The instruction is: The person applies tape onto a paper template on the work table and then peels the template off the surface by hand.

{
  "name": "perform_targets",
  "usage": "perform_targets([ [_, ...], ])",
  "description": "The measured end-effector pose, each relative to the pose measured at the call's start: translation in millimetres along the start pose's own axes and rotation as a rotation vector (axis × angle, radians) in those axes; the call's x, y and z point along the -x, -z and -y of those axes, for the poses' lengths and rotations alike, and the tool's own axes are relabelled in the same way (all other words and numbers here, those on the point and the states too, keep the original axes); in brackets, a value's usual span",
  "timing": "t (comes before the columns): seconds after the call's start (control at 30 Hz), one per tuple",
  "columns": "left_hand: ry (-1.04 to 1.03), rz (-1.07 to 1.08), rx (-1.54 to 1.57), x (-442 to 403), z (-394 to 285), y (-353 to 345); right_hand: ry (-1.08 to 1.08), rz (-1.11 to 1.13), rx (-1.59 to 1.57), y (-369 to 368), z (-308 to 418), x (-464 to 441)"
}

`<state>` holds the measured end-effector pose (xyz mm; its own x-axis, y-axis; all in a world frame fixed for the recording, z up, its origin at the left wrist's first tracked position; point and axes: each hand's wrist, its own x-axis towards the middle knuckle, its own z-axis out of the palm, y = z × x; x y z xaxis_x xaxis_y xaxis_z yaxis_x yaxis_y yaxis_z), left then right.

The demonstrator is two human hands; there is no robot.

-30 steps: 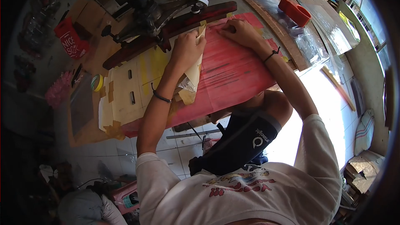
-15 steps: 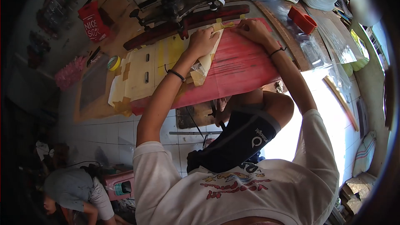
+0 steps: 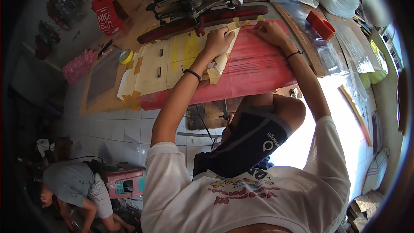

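Note:
My left hand [image 3: 218,42] is closed on the lifted edge of a cream paper sheet [image 3: 148,75], which is patched with brown and yellow tape. The sheet's folded-back flap [image 3: 221,64] stands up beside my wrist. Under it lies a red surface [image 3: 254,67] with dark streaks. My right hand [image 3: 271,33] rests near the far edge of that red surface, right of the sheet's taped corner. Its fingers are curled together, and whatever they pinch is too small to tell.
A dark metal clamp frame with a red bar [image 3: 205,22] stands just beyond my hands. A yellow tape roll [image 3: 125,57] lies to the left. An orange container [image 3: 320,25] and clear plastic sheets [image 3: 351,43] are at right. Another person [image 3: 73,185] bends over at lower left.
The whole view has shifted slightly, so the work surface appears further right. Both hands stay in nearly the same places relative to the sheet, which remains in my left hand.

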<state>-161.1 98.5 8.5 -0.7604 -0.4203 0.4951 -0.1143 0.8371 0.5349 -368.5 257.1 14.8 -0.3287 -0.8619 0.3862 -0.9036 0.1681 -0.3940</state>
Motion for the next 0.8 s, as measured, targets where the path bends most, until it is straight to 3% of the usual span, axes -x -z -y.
perform_targets([
  [0.3,-0.047,0.251,-0.245,-1,-24,12,0.048,0.016,-0.017,5,0,1],
  [0.8,-0.028,0.413,-0.423,-13,-61,12,0.045,-0.074,-0.085,-8,-13,-3],
])
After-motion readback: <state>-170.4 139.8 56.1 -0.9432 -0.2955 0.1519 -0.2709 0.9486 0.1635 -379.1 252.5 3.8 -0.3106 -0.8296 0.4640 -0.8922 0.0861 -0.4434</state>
